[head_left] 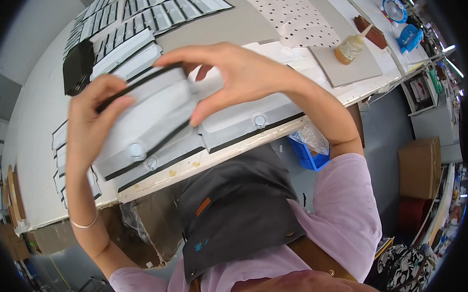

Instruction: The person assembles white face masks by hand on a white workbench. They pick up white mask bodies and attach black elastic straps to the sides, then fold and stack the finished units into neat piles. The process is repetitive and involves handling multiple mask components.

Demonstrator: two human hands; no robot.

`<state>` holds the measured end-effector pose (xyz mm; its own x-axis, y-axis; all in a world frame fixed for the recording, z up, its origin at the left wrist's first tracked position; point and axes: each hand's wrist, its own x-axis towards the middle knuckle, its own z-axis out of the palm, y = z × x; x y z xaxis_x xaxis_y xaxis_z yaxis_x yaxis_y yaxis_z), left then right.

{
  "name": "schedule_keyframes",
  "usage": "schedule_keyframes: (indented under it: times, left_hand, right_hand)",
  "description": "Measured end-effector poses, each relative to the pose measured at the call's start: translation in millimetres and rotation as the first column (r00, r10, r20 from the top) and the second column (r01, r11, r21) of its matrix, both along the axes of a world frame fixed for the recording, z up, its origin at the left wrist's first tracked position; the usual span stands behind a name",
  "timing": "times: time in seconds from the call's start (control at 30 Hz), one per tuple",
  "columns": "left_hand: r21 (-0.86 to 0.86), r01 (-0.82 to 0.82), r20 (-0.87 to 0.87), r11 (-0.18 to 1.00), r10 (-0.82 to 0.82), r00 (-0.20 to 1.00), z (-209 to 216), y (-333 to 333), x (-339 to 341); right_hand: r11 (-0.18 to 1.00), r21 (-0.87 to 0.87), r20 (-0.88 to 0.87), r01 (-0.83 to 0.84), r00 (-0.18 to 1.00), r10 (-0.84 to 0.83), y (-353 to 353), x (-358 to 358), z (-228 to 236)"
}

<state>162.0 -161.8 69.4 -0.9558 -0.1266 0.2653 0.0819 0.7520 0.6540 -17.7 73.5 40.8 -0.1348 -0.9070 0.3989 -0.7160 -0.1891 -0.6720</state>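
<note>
Between my two hands is a flat white panel with black edges and a round clear disc near its lower side; it is tilted and partly blurred. My left hand pinches its upper left edge between thumb and fingers. My right hand curves round its right end, the fingertips at the top corner and the thumb lower down. Beneath lies another white panel with a black edge, mostly covered. To the right along the table's front edge rests a similar panel with a round disc.
Rows of similar black-edged panels lie at the table's far left, beside a black stack. A glue bottle stands on a grey board at the right. Spotted sheet lies behind. A blue bin sits below the table edge.
</note>
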Motion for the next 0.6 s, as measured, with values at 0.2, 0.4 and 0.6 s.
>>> schedule_keyframes:
  times: [0.2, 0.4, 0.6]
  left_hand:
    - [-0.053, -0.047, -0.24, 0.997, 0.033, 0.97, -15, 45, -37]
    - [-0.449, -0.063, -0.028, 0.891, 0.057, 0.998, -88, 44, 4]
    - [-0.507, 0.03, 0.185, 0.861, 0.074, 0.98, -121, 34, 33]
  right_hand:
    - [0.936, 0.015, -0.006, 0.351, 0.936, -0.351, 39, -49, 8]
    - [0.895, 0.118, 0.416, 0.43, 0.797, -0.438, 146, -131, -39]
    - [0.92, 0.298, 0.625, 0.254, 0.677, -0.389, 137, -136, -67]
